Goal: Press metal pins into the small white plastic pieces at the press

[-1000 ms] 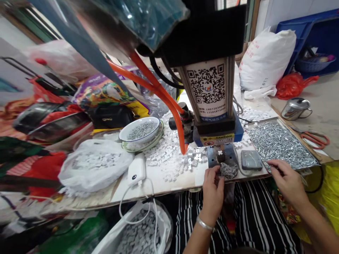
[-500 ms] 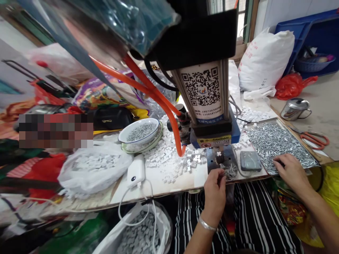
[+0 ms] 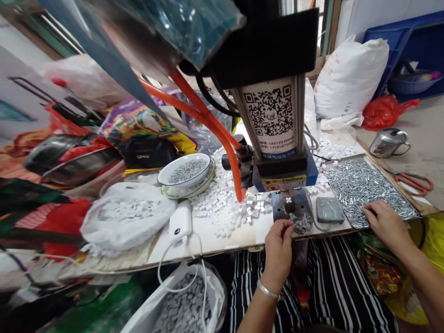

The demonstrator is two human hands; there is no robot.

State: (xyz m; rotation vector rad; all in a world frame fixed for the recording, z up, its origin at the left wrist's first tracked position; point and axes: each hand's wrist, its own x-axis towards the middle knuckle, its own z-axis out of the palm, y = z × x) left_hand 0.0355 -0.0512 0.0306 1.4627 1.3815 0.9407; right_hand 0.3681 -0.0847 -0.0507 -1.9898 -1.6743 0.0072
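Observation:
My left hand, a silver bangle at its wrist, is at the front edge of the press base. Its thumb and fingertips come together in a pinch; whatever lies between them is too small to make out. Just beside the fingertips is a small heap of grey-white bits. A white cross-shaped piece sits on the base under the press. My right hand rests at the near edge of a tray of small metal pins, thumb and finger closed together over the pins. Their contents are hidden.
A grey box lies between base and tray. Loose white plastic pieces cover the table left of the press. Beyond are a bowl of pins, a white power bank and orange hoses. Scissors and a metal mug stand right.
The view has shifted slightly, so the scene sits a little further right. My left hand has drawn slightly left from the base. My right hand stays at the pin tray.

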